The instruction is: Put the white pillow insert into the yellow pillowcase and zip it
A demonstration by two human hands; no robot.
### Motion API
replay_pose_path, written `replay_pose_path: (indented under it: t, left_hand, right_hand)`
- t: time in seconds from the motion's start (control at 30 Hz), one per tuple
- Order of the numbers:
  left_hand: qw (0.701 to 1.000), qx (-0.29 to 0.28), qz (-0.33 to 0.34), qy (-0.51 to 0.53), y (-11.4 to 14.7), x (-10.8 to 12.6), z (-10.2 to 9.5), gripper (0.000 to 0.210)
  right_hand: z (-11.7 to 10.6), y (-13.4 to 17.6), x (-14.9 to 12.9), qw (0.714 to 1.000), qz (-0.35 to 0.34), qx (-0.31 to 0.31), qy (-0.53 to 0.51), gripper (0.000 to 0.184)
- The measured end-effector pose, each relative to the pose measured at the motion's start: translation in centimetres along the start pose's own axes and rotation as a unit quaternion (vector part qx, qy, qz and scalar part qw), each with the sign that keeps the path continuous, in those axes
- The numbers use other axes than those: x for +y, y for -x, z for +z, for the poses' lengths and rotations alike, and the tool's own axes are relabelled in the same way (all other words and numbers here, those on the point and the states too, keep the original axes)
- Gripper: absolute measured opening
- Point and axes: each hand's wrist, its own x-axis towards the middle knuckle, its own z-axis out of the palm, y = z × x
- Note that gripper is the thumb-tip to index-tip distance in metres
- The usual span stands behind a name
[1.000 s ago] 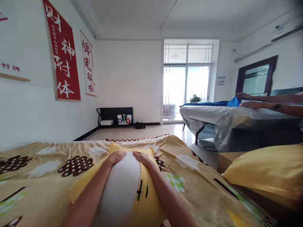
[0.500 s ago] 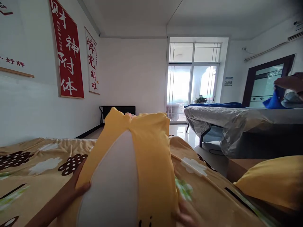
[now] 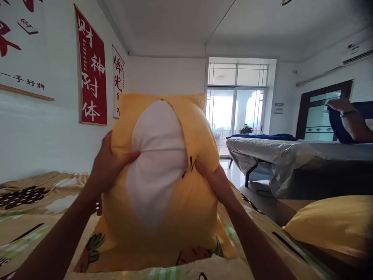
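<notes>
A yellow pillow (image 3: 201, 128) stands upright in front of me, with a white inner cushion (image 3: 157, 155) showing through the long opening in its cover. My left hand (image 3: 112, 155) grips the pillow's left side, thumb pressing on the white part. On the right side, my right hand (image 3: 214, 177) is closed on the yellow cover, thumb beside some small black marks. Carrot prints show along the cover's lower edge, which rests on a beige patterned blanket (image 3: 64, 217). Most fingers of both hands are hidden behind the pillow.
Another yellow pillow (image 3: 332, 221) lies at the right on a brown cardboard box (image 3: 287, 208). Beyond it stands a plastic-covered table (image 3: 262, 146). Another person's arm (image 3: 349, 116) handles dark blue cloth there. Scrolls hang on the left wall.
The pillow has been raised and set more upright, its lower edge now in view. Both hands have moved up its sides. The other person's arm has shifted with the blue cloth.
</notes>
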Motion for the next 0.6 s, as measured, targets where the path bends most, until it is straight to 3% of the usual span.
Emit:
replay_pose_path:
  t: [0.07, 0.13, 0.2, 0.23, 0.3, 0.37, 0.43, 0.53, 0.6]
  left_hand:
    - [0.995, -0.028, 0.033, -0.094, 0.9, -2.8, 3.7, 0.090]
    - [0.980, -0.077, 0.061, -0.175, 4.4, -6.3, 8.1, 0.070]
    - [0.943, -0.210, 0.024, -0.258, 9.4, -9.5, 12.1, 0.057]
    - [0.910, -0.303, -0.002, -0.284, 11.7, -10.8, 13.6, 0.054]
    - [0.878, -0.388, -0.029, -0.278, 15.0, -12.7, 15.4, 0.049]
    - [0.866, -0.424, -0.034, -0.261, 16.4, -13.8, 15.2, 0.048]
    - [0.867, -0.440, 0.006, -0.236, 17.2, -14.6, 13.4, 0.050]
    - [0.858, -0.429, 0.192, -0.207, 20.6, -16.2, 9.2, 0.068]
    - [0.844, -0.350, 0.327, -0.240, 24.6, -17.8, 6.8, 0.073]
  right_hand:
    - [0.9, -1.6, 1.0, 0.990, 0.026, 0.008, 0.139, 0.088]
    - [2.9, -1.4, 4.0, 0.955, 0.060, 0.011, 0.292, 0.084]
    - [5.7, 0.8, 8.4, 0.912, 0.049, -0.015, 0.407, 0.067]
    - [7.1, 2.2, 10.7, 0.895, 0.024, -0.073, 0.439, 0.061]
    - [9.2, 5.1, 14.6, 0.868, -0.008, -0.209, 0.451, 0.053]
    - [9.6, 7.0, 17.0, 0.860, -0.024, -0.259, 0.440, 0.052]
    - [7.9, 8.1, 18.1, 0.855, -0.048, -0.305, 0.417, 0.055]
    - [3.0, 10.3, 20.3, 0.828, -0.126, -0.378, 0.393, 0.073]
    - [-0.1, 12.6, 23.2, 0.811, -0.196, -0.353, 0.423, 0.087]
